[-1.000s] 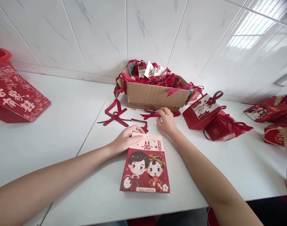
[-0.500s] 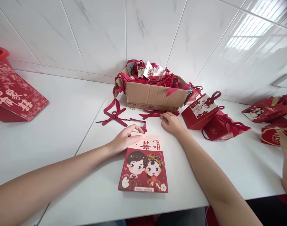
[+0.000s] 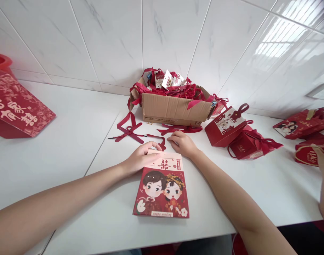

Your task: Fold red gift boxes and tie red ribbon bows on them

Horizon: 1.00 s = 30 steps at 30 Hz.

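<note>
A red wedding gift box (image 3: 162, 193) with two cartoon figures and a pale pink top flap lies flat on the white table. My left hand (image 3: 143, 157) grips the flap's upper left, thumb on top and fingers behind. Past the flap, my right hand (image 3: 183, 144) hovers low with fingertips drawn together; whether anything is between them I cannot make out. Just left of those fingertips is a red strap with a flower-shaped end (image 3: 162, 144). Flat red ribbons (image 3: 175, 129) lie behind my right hand, and crossed red straps with a twisted cord (image 3: 128, 134) lie farther left.
A cardboard box (image 3: 175, 108) full of red ribbons and tags stands against the tiled wall. Finished red gift boxes (image 3: 225, 129) stand to its right. A large red box (image 3: 18, 109) is at far left. At right, another person's hand (image 3: 323, 156) touches a red box (image 3: 305, 154).
My right hand has moved left and slightly nearer, away from the ribbons in front of the cardboard box. My left hand stays on the gift box.
</note>
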Tool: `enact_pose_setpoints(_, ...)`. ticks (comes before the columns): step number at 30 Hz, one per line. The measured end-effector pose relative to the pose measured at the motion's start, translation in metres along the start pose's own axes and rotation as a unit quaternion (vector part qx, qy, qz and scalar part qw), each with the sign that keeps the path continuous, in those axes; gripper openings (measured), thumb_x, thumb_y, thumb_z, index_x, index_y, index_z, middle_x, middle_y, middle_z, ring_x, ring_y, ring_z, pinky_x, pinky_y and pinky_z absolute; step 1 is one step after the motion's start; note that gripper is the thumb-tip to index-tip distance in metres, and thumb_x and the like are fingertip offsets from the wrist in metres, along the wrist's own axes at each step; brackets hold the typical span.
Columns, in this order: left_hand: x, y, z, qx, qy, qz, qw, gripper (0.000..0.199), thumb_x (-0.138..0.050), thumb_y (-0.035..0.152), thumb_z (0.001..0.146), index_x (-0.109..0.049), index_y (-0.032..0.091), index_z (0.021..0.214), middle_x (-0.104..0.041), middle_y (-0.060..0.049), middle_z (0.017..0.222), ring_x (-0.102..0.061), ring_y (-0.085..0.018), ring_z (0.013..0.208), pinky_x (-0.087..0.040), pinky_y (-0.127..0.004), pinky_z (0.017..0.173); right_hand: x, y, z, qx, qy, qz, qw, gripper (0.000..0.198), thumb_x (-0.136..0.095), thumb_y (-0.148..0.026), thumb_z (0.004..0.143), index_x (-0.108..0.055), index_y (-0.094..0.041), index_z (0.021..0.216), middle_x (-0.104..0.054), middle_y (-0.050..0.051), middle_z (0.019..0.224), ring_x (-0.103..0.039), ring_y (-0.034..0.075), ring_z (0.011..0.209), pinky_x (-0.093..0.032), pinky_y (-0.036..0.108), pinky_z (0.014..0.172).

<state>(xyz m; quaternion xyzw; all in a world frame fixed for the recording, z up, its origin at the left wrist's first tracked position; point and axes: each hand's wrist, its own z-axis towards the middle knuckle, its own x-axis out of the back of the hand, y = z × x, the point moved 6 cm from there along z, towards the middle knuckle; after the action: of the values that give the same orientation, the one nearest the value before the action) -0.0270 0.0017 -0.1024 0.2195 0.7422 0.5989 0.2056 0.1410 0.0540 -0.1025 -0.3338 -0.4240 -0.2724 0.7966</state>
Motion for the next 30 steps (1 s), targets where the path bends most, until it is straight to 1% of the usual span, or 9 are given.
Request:
enact_pose_setpoints(4, -0.001, 0.001, -0.001, 0.004, 0.0, 0.0, 1.0, 0.034, -0.067, 0.044, 0.077, -0.05, 0.021, 0.096, -0.065, 0.002, 0.066, -0.061, -0.016, 0.056, -0.041, -0.023, 0.05, 0.006, -0.002, -0.001, -0.024, 0.025, -0.044, 0.998, 0.03, -0.046, -0.02, 0.09, -0.07, -0.019, 0.108, -0.061, 0.013, 0.102, -0.054, 0.025, 0.093, -0.05, 0.04, 0.083)
enact_pose_setpoints(8, -0.001, 0.001, -0.002, 0.011, 0.0, -0.002, 1.0, 0.035, -0.067, 0.043, 0.077, -0.048, 0.022, 0.099, -0.067, 0.001, 0.068, -0.061, -0.015, 0.056, -0.042, -0.023, 0.051, 0.007, -0.018, -0.001, 0.026, 0.024, -0.058, 0.998, 0.038, -0.045, -0.019, 0.091, -0.062, -0.024, 0.124, -0.052, 0.013, 0.128, -0.045, 0.028, 0.116, -0.043, 0.046, 0.098)
enact_pose_setpoints(12, -0.001, 0.0, -0.003, 0.015, 0.01, -0.008, 1.0, 0.038, -0.068, 0.042, 0.076, -0.048, 0.022, 0.101, -0.068, 0.001, 0.069, -0.062, -0.016, 0.058, -0.044, -0.024, 0.053, 0.0, -0.026, -0.001, 0.045, -0.023, -0.023, 0.998, 0.024, -0.05, -0.025, 0.092, -0.067, -0.024, 0.108, -0.05, 0.011, 0.136, -0.039, 0.029, 0.125, -0.038, 0.051, 0.104)
enact_pose_setpoints(14, 0.002, 0.002, -0.003, 0.012, 0.038, -0.008, 0.999, 0.038, -0.069, 0.042, 0.075, -0.049, 0.021, 0.101, -0.068, 0.0, 0.07, -0.063, -0.016, 0.059, -0.045, -0.025, 0.054, 0.003, -0.023, 0.0, 0.025, 0.0, 0.021, 0.999, 0.013, -0.056, -0.026, 0.089, -0.068, -0.021, 0.093, -0.053, 0.011, 0.132, -0.042, 0.028, 0.123, -0.037, 0.05, 0.104)
enact_pose_setpoints(17, 0.011, 0.006, -0.002, 0.004, 0.099, -0.013, 0.995, 0.039, -0.071, 0.043, 0.072, -0.052, 0.02, 0.098, -0.069, -0.001, 0.077, -0.065, -0.018, 0.067, -0.049, -0.028, 0.059, 0.02, -0.012, 0.002, -0.031, 0.091, 0.131, 0.987, 0.012, -0.062, -0.03, 0.085, -0.065, -0.02, 0.078, -0.054, 0.011, 0.13, -0.044, 0.026, 0.125, -0.034, 0.047, 0.108)
enact_pose_setpoints(23, 0.024, 0.008, 0.002, 0.025, 0.132, -0.033, 0.99, 0.037, -0.076, 0.04, 0.066, -0.058, 0.017, 0.089, -0.068, -0.001, 0.077, -0.064, -0.017, 0.065, -0.049, -0.028, 0.059, 0.036, -0.002, 0.004, -0.127, 0.172, 0.394, 0.894, 0.019, -0.063, -0.036, 0.083, -0.062, -0.02, 0.072, -0.057, 0.01, 0.123, -0.05, 0.026, 0.122, -0.036, 0.046, 0.105)
enact_pose_setpoints(26, 0.027, 0.006, 0.012, 0.013, 0.122, -0.027, 0.992, 0.038, -0.077, 0.039, 0.064, -0.058, 0.017, 0.089, -0.069, -0.002, 0.076, -0.065, -0.018, 0.064, -0.048, -0.029, 0.06, 0.03, -0.008, 0.006, -0.111, 0.143, 0.424, 0.888, 0.019, -0.064, -0.034, 0.079, -0.06, -0.019, 0.067, -0.061, 0.008, 0.115, -0.052, 0.026, 0.117, -0.039, 0.042, 0.099)
enact_pose_setpoints(28, 0.029, 0.006, 0.023, -0.01, 0.134, -0.016, 0.991, 0.038, -0.078, 0.038, 0.063, -0.059, 0.016, 0.087, -0.069, -0.003, 0.076, -0.065, -0.017, 0.066, -0.049, -0.03, 0.063, 0.017, -0.01, 0.008, -0.119, 0.084, 0.441, 0.886, 0.018, -0.064, -0.032, 0.076, -0.057, -0.019, 0.067, -0.065, 0.006, 0.094, -0.058, 0.022, 0.095, -0.044, 0.037, 0.087)
enact_pose_setpoints(30, 0.031, 0.007, 0.034, -0.036, 0.148, -0.008, 0.988, 0.036, -0.078, 0.037, 0.063, -0.059, 0.015, 0.086, -0.068, -0.003, 0.077, -0.065, -0.017, 0.068, -0.049, -0.031, 0.065, 0.005, -0.008, 0.009, -0.152, 0.047, 0.463, 0.872, 0.018, -0.062, -0.034, 0.075, -0.053, -0.019, 0.069, -0.058, 0.0, 0.071, -0.053, 0.015, 0.068, -0.042, 0.03, 0.068)
